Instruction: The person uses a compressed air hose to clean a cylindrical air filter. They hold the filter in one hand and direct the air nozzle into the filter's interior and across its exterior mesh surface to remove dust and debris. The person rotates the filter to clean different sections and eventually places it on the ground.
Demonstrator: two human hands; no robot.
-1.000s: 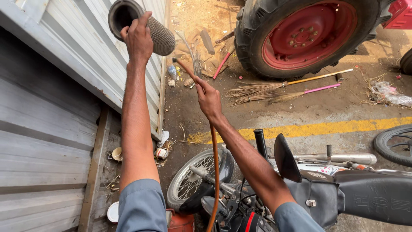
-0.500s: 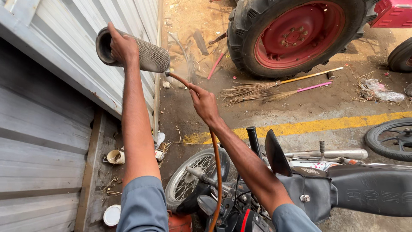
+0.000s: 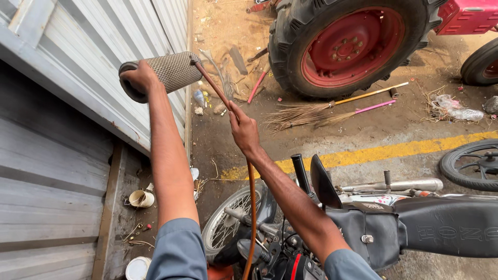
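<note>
Head view, left hand: the left hand [image 3: 136, 78] is lifted high and its fingers are wrapped tight around one end of a mesh tube [image 3: 165, 72], a grey round tube with a net pattern.
Head view, mesh tube: it is up in the air, lying almost flat, just in front of the grey ribbed wall [image 3: 67, 67].
Head view, right hand: the right hand [image 3: 244, 130] is closed around a thin orange hose [image 3: 251, 207].
Head view, orange hose: its tip touches the far end of the mesh tube, and the rest hangs down between the two arms.
Head view, below the arms: a motorbike [image 3: 363, 228] with a black seat and a spoked front wheel [image 3: 228, 220] stands close under the hose.
Head view, on the ground: two brooms [image 3: 321, 111] lie flat near a big tractor tyre [image 3: 347, 46] with a red middle. A yellow line [image 3: 389, 150] is painted across the ground.
Head view, by the wall: a small cup [image 3: 140, 198] and a white lid [image 3: 137, 268] sit low down.
</note>
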